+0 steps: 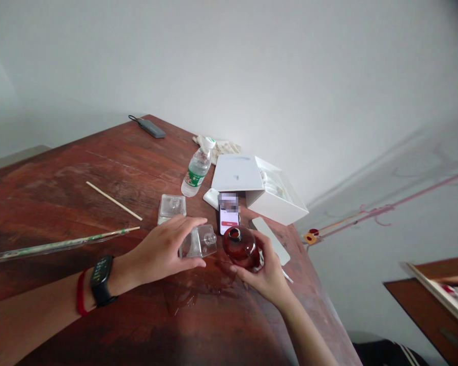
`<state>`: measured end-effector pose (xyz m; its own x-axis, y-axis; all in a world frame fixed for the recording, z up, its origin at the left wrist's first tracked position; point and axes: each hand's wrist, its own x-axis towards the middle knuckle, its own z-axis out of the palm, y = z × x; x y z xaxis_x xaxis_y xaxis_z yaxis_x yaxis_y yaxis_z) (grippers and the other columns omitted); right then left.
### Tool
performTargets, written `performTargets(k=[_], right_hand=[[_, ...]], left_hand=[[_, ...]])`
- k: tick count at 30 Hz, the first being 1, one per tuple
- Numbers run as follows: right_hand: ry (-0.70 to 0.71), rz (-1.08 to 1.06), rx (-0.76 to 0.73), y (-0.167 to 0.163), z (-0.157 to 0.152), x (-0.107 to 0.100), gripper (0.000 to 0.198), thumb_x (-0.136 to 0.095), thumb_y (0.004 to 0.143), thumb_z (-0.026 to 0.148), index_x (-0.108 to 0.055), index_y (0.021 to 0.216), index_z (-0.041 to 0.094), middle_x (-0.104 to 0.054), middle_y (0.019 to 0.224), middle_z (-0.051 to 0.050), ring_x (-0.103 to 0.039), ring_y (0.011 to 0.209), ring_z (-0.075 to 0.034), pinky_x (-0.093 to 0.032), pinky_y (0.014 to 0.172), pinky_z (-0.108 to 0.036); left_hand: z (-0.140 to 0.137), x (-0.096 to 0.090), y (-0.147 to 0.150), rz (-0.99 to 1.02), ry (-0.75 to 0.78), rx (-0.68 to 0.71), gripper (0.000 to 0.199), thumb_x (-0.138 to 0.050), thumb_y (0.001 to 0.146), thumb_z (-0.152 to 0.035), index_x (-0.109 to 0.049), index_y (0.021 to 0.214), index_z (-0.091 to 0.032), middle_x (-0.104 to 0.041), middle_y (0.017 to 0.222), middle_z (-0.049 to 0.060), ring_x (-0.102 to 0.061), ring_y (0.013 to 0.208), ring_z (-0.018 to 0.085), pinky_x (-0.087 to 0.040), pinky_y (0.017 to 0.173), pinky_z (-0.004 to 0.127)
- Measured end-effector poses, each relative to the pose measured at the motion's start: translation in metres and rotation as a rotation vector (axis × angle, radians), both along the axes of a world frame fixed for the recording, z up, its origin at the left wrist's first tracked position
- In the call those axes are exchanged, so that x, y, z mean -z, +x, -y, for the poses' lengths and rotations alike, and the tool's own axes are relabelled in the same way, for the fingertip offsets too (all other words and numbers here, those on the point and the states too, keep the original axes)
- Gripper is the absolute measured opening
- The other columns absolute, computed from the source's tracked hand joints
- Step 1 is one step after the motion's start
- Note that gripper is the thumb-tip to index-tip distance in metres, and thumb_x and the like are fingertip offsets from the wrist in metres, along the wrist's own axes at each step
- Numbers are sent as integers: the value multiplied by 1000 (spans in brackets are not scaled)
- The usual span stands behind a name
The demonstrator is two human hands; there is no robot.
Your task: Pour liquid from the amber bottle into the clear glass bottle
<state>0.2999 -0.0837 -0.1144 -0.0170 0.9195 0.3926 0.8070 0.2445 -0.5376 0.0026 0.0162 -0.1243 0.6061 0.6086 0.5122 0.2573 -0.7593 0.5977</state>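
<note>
My left hand [170, 247] is curled around a clear square glass bottle [204, 241], tilted so that its short neck points right. My right hand [267, 265] grips a round, dark red-brown glass bottle [239, 248] from its right side, its small round mouth facing up toward me. The two bottles are close together but apart. Behind my left hand another clear square glass piece [172, 206] rests on the table. Below the held bottles, wet patches [187, 300] shine on the wood.
On the wooden table [61, 198] stand a water bottle [196, 170] and a white box [278, 203] with its lid [234, 173]. A lit phone [229, 213] leans before the lid. Left lie a thin stick [113, 200] and a wrapped chopstick packet [61, 246]; a grey device [151, 128] lies far back.
</note>
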Motion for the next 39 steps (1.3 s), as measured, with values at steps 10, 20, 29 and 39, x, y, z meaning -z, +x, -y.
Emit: performTargets(k=[10,20,29,39], right_hand=[[-24,230,-54,6,4,-21,74,-86,83,53,-54,145,28,-72,139,-15,-74,124,-38,-63,101,-55],[-65,352,-127,4,3,-33,70,-83,86,51,-52,144,27,-76,130,-15,-77,115,-35,-64,98,-54],[-84,383,-157,5,4,-38,70,-80,87,52,-53,146,25,-75,132,-15,-75,119,-35,-62,102,-53],[-115,458,-187,1,-1,-48,74,-82,86,50,-53,150,27,-74,138,-16,-74,123,-38,-62,102,-56]], left_hand=[[2,6,2,36,87,14,78,-92,84,-24,-48,148,-24,-69,138,10,-65,126,32,-52,111,48],[8,-1,3,94,97,3,66,-84,83,-17,-51,141,-23,-70,127,8,-65,117,31,-53,108,48],[9,-2,1,63,69,17,69,-91,84,-30,-53,140,-20,-72,127,9,-70,117,31,-52,114,50],[10,1,3,46,35,19,71,-97,78,-29,-57,137,-21,-74,127,9,-69,120,32,-51,114,50]])
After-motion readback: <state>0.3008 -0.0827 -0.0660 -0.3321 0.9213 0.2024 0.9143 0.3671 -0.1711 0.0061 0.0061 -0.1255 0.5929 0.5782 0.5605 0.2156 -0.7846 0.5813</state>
